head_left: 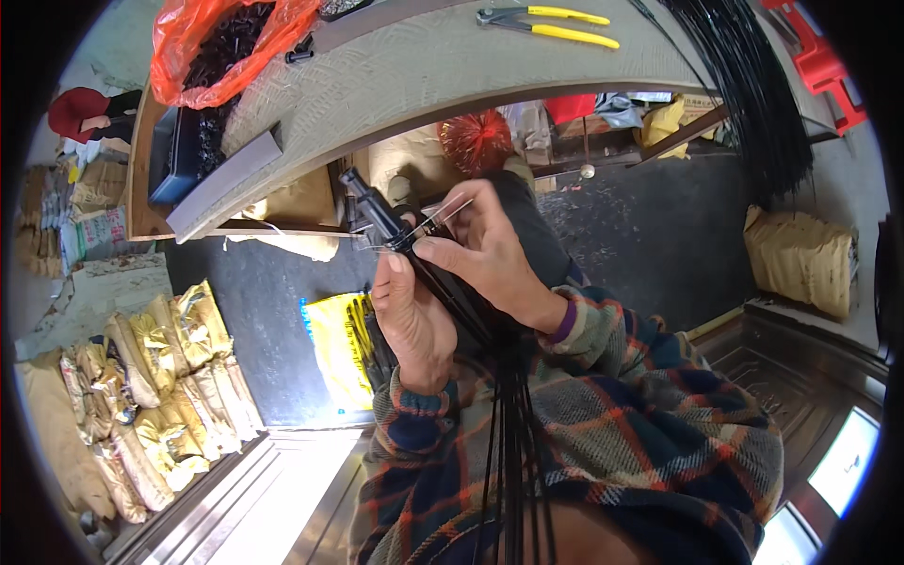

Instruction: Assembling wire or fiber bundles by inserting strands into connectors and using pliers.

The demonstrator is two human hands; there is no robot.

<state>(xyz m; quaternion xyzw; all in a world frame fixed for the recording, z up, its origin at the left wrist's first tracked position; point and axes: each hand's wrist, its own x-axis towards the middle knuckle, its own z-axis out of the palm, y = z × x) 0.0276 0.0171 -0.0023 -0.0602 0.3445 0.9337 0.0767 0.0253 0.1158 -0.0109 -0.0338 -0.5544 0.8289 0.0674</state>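
Inside orange bag point(172, 47), black pieces point(226, 42)

Far-right tan sack point(800, 262) (perhaps paper)

Dk flr point(650, 235), lt-gry wkbench point(405, 71)

Plaid jacket point(603, 424), purple wrist band point(565, 322)
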